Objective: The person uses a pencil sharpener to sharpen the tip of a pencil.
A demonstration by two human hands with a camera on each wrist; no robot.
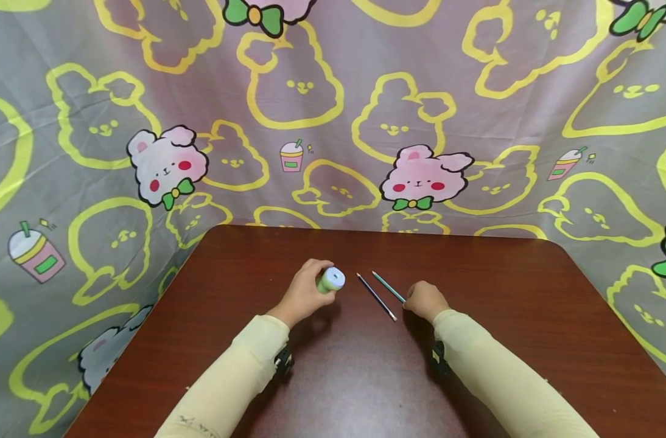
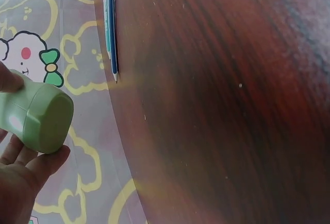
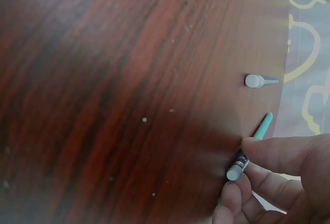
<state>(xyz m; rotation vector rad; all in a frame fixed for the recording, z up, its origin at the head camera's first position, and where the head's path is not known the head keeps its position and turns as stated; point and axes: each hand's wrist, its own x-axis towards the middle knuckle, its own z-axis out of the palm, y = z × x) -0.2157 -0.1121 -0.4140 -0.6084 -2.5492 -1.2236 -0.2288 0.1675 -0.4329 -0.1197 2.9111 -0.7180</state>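
Observation:
My left hand [image 1: 304, 294] grips a small green pencil sharpener [image 1: 333, 279], whose pale blue-white top has a small dark hole and faces the head camera. In the left wrist view the smooth green body [image 2: 49, 118] sits between thumb and fingers. Over on the right, my right hand [image 1: 425, 300] pinches a teal pencil [image 1: 386, 285] near its white eraser end [image 3: 234, 173]. That pencil's point is directed away from me. Between the hands a dark blue pencil [image 1: 375, 296] lies on the table, its eraser end [image 3: 253, 81] towards me.
The brown wooden table [image 1: 475, 274] has a rounded far edge. Behind and beside it hangs a grey curtain [image 1: 344, 91] with yellow outlines and cartoon rabbits. Dark wrist devices [image 1: 283, 361] show under both pale sleeves [image 1: 229, 380].

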